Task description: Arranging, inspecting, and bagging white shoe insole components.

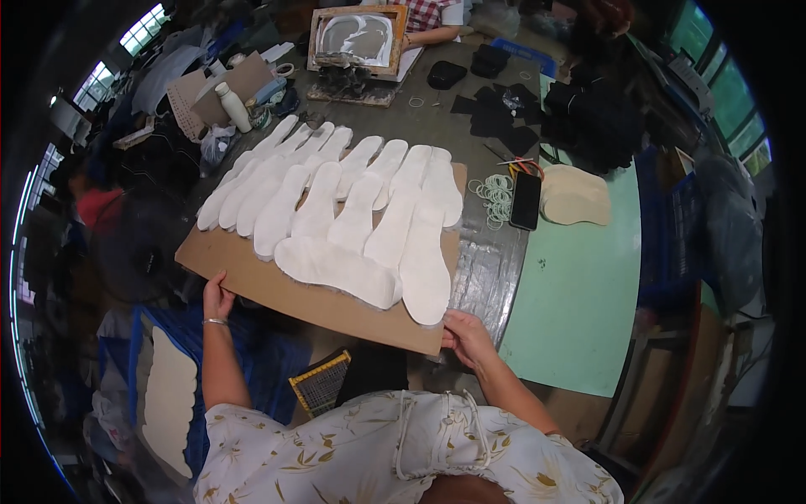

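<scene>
A sheet of brown cardboard [336, 311] spans the space before me, its near edge jutting past the dark table. Many white insoles [348, 218] lie on it in overlapping rows; one insole [336, 270] rests crosswise at the front, beside another [425, 277] pointing toward me near the right corner. My left hand [217, 296] grips the cardboard's near left edge, fingers partly underneath. At the near right corner my right hand [467, 338] has closed on the same sheet, some of its fingers hidden by it.
Right of the cardboard lie rubber bands [495, 200], a black phone [526, 202], scissors [517, 161] and a stack of cream insole pieces [574, 195] on a green mat [579, 311]. Black fabric pieces [499, 113] sit farther back. Across the table, a person's arm [432, 36] is beside a wooden-framed screen [357, 40]. A white bottle [232, 107] stands far left.
</scene>
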Demonstrator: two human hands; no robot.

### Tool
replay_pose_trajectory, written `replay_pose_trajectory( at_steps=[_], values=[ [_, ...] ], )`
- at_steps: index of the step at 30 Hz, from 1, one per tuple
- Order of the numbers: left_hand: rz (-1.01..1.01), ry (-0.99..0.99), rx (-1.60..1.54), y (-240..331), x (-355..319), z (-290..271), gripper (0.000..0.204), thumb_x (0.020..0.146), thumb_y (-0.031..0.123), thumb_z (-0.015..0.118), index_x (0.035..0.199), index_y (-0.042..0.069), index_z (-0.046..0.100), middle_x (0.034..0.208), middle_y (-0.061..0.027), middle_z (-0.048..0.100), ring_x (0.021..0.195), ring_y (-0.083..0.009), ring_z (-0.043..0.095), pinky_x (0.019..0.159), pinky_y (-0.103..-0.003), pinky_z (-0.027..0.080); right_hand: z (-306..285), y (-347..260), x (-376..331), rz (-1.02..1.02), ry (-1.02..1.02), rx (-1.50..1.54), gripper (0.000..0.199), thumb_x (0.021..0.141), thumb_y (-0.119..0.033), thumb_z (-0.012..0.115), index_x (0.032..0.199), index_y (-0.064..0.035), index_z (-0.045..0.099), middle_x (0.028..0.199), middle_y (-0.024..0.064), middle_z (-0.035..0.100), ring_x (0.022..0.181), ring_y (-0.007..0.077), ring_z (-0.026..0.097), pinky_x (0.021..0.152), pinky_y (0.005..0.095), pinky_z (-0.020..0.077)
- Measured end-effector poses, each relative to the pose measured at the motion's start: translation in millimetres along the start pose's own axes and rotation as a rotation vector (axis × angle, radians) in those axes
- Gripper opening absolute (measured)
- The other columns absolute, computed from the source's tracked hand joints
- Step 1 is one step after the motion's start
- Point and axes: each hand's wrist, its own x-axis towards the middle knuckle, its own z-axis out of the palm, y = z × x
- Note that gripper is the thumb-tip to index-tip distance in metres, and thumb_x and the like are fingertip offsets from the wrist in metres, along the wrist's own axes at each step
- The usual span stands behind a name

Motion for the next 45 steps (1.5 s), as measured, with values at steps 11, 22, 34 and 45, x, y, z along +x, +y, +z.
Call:
replay_pose_trajectory(
  at_steps=[11,22,34,45],
  values=[
    [0.064,0.075,0.061,14,-5,19,0.026,0.097,0.012,0.056,0.119,-0.001,0.057,0.105,-0.0095,0.069,0.092,-0.0209,0.070,0.071,-0.030,0.060,35,-4,-25,-0.039,-0.088,0.154,0.044,0.106,-0.026,0.046,0.140,0.0025,0.045,0.118,0.0147,0.067,0.098,0.0232,0.070,0.080,0.0370,0.0608],
    [0.142,0.087,-0.005,-22,-9,22,0.027,0.091,0.003,0.061,0.117,-0.004,0.059,0.108,-0.0125,0.068,0.095,-0.0237,0.069,0.075,-0.034,0.061,34,-7,-10,-0.104,0.120,-0.352,0.036,0.094,-0.009,0.056,0.129,0.0006,0.058,0.095,0.0020,0.069,0.072,0.0052,0.060,0.060,0.0204,0.0486],
    [0.024,0.243,0.092,-18,-77,-42,0.022,0.091,0.004,0.060,0.112,-0.001,0.061,0.105,-0.0128,0.068,0.091,-0.0252,0.070,0.070,-0.035,0.060,45,28,-60,-0.076,-0.086,-0.121,0.034,0.097,-0.011,0.055,0.129,0.0007,0.056,0.094,0.0061,0.069,0.070,0.0110,0.066,0.068,0.0280,0.0600],
    [0.202,0.310,0.006,-14,-132,-47,0.030,0.084,0.001,0.064,0.113,-0.005,0.060,0.105,-0.0130,0.067,0.089,-0.0276,0.070,0.068,-0.040,0.060,67,53,-103,-0.042,-0.050,-0.159,0.025,0.096,-0.009,0.058,0.116,0.0037,0.062,0.096,0.0100,0.070,0.074,0.0148,0.068,0.071,0.0350,0.0631]
  ],
)
